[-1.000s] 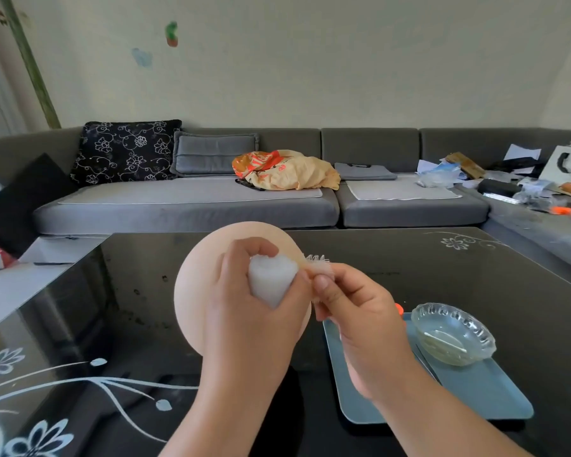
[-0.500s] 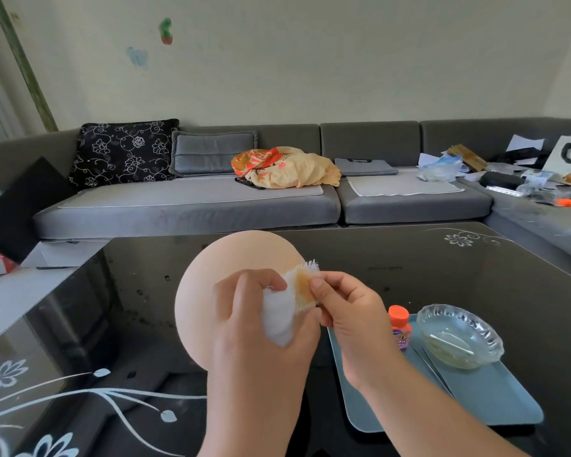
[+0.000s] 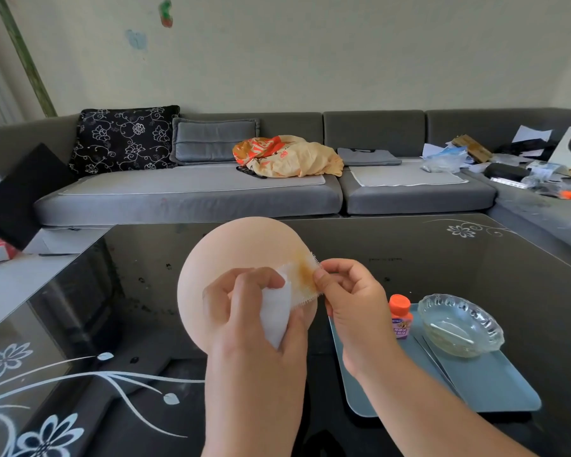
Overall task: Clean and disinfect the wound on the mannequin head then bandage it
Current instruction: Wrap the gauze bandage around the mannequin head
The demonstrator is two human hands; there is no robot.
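A bald, peach mannequin head (image 3: 231, 258) stands on the black glass table, seen from behind and above. My left hand (image 3: 254, 324) grips a white gauze roll (image 3: 276, 313) against the head. The roll's frayed loose end (image 3: 305, 273) lies flat on the head's right side over a yellow-brown stain. My right hand (image 3: 350, 291) pinches that end at its edge with thumb and fingers. The wound itself is covered by the gauze.
A light blue tray (image 3: 488, 387) sits to the right on the table (image 3: 442, 258), holding a small orange-capped bottle (image 3: 400, 316) and a clear glass dish (image 3: 460, 326) with a cotton swab in liquid. A grey sofa (image 3: 192, 196) with cushions and clutter stands behind.
The gauze end has been drawn out of the roll and laid on the head, showing a yellow-brown stain. Both hands have shifted slightly lower against the head.
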